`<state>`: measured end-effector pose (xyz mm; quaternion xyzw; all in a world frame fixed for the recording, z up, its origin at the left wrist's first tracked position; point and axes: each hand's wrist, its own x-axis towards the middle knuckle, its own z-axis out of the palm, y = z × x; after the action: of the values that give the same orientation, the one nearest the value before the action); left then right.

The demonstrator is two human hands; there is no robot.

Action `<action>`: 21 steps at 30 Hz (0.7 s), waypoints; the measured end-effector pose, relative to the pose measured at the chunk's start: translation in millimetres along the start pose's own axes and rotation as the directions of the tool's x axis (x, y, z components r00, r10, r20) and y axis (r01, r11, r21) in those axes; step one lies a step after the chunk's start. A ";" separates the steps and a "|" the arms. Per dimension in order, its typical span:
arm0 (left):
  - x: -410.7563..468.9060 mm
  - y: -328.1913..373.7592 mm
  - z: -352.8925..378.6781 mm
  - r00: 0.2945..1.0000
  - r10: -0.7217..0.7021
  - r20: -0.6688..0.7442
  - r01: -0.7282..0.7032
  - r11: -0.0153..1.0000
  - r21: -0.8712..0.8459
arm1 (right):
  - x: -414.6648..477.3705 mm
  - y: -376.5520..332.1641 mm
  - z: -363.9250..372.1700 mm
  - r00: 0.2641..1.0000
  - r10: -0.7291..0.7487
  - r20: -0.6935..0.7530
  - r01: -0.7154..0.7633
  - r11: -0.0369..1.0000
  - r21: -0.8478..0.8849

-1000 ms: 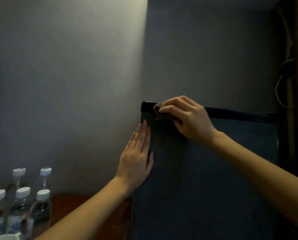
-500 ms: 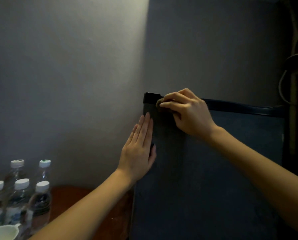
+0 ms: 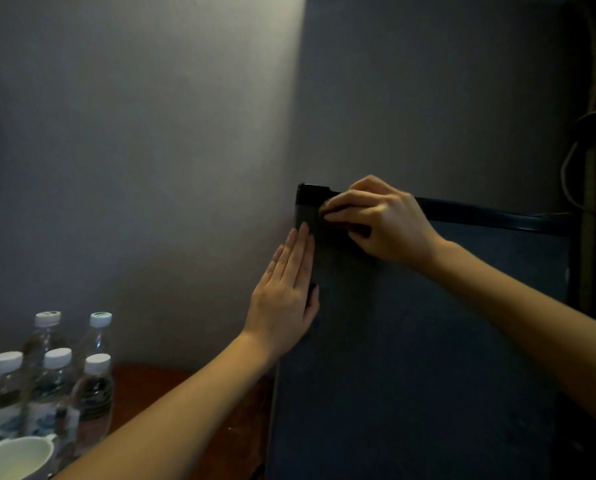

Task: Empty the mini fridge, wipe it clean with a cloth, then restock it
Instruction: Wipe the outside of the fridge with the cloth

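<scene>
Against the corner of the grey wall (image 3: 151, 168) stands one mini fridge (image 3: 428, 341), dark blue. It is upright, its long axis vertical and a broad flat face turned toward the camera. Its lower end runs out of view. A single black strip (image 3: 480, 214) caps the top edge, running left to right and dipping slightly toward the right in this view.

Both hands are on the fridge near its upper left corner. The left hand (image 3: 282, 292) lies flat along the left edge with fingers straight, close together and pointing up, and the thumb wraps onto the face; it holds nothing. The right hand (image 3: 383, 220) has its fingers curled round one small dark cloth (image 3: 324, 206) and presses it against the face just below the black strip. Only a bit of the cloth shows past the fingertips.

At lower left a reddish-brown table (image 3: 171, 386) touches or nearly touches the fridge's side. Five water bottles (image 3: 95, 393) stand upright on it — two behind, three in front — all with white caps. One white cup (image 3: 12, 455) sits just in front of them, cut off by the frame. Cables (image 3: 573, 168) hang in the dark at the far right.
</scene>
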<state>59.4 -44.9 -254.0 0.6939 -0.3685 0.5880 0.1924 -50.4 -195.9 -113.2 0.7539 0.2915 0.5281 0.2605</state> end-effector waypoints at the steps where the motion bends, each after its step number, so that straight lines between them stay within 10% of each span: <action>1: 0.4 -0.8 -0.4 1.000 0.006 0.002 -0.006 1.000 0.004 | -5.8 1.0 2.5 1.000 -0.005 0.006 0.005 1.000 0.000; 21: 0.8 -2.1 -4.6 0.999 0.021 0.049 -0.025 0.997 0.070 | -10.6 -23.1 9.3 0.984 0.164 -0.069 -0.172 0.977 -0.128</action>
<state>57.9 -40.6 -251.8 0.7098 -0.3599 0.5861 0.1519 -48.2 -188.2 -139.0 0.7411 0.1979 0.5882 0.2562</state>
